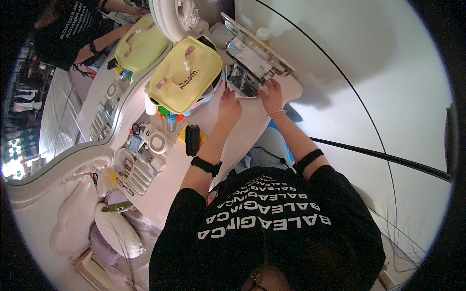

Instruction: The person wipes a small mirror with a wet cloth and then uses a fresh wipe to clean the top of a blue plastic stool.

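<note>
At the far end of the white tabletop (198, 120) lies a flat case (251, 97) with dark, shiny contents; I cannot tell what they are. My left hand (230, 105) has its fingers on the case's near left corner. At its near right side is my right hand (271, 96), with the fingertips close to the raised tray-like panel (251, 62). This panel stands tilted behind the case and carries a pale sheet and dark-edged pieces. My hands hide parts of the case's rim.
Left of the case sits a yellow zippered bag (187, 74) with writing. Nearer are a black pouch (192, 140), a white round device (157, 141), a divided organizer (133, 172), glasses (125, 186) and scissors (94, 178). A large mirror (54, 116) borders the left; a wall (364, 47) stands right.
</note>
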Tool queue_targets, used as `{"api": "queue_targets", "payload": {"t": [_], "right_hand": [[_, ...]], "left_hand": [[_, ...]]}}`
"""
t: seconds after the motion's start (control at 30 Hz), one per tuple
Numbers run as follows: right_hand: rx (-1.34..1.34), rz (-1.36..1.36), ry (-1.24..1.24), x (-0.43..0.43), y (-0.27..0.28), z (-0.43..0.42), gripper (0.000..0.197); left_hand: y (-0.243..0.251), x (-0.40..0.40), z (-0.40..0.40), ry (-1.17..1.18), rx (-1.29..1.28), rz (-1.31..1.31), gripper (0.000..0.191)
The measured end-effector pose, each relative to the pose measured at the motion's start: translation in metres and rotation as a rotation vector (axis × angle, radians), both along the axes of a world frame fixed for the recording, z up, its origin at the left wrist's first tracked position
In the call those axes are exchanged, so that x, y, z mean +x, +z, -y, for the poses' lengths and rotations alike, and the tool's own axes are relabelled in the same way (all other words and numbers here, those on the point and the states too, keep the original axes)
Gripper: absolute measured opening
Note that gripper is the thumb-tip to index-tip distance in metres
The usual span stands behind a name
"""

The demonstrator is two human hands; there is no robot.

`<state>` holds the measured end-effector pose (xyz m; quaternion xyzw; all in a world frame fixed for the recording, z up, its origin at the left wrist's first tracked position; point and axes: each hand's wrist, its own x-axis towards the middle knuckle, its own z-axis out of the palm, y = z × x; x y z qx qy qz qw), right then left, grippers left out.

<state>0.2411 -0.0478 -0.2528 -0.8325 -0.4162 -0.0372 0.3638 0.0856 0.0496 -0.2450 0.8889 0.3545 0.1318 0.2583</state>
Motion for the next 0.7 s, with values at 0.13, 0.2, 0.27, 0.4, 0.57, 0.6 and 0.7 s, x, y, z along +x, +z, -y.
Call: {"api": "queue_targets", "payload": {"t": [0.13, 0.2, 0.27, 0.4, 0.57, 0.6, 0.7], "right_hand": [[-0.160, -0.092, 0.064, 0.001, 0.002, -0.010, 0.037], [-0.564, -0.172, 0.197, -0.012, 0.031, -0.017, 0.041], [-0.463, -0.087, 0.213, -0.023, 0.019, -0.017, 0.044], [-0.321, -0.036, 0.256, -0.037, -0.005, -0.014, 0.047], [-0.332, -0.089, 0.475, -0.018, 0.008, 0.003, 0.043], [-0.333, -0.063, 0.500, -0.008, 0.010, 0.006, 0.048], [-0.337, -0.026, 0.485, -0.006, 0.002, -0.001, 0.053]], "left_hand": [[0.007, -0.001, -0.006, -0.055, -0.122, -0.202, 0.051], [0.011, -0.002, -0.010, -0.067, -0.164, -0.251, 0.053], [0.015, -0.002, -0.011, -0.067, -0.220, -0.247, 0.055], [0.030, 0.006, -0.011, -0.100, -0.159, -0.366, 0.057], [0.047, 0.010, -0.013, -0.147, -0.177, -0.512, 0.058], [0.039, 0.009, -0.014, -0.151, -0.171, -0.515, 0.058], [0.019, 0.002, -0.015, -0.104, 0.016, -0.254, 0.033]]}}
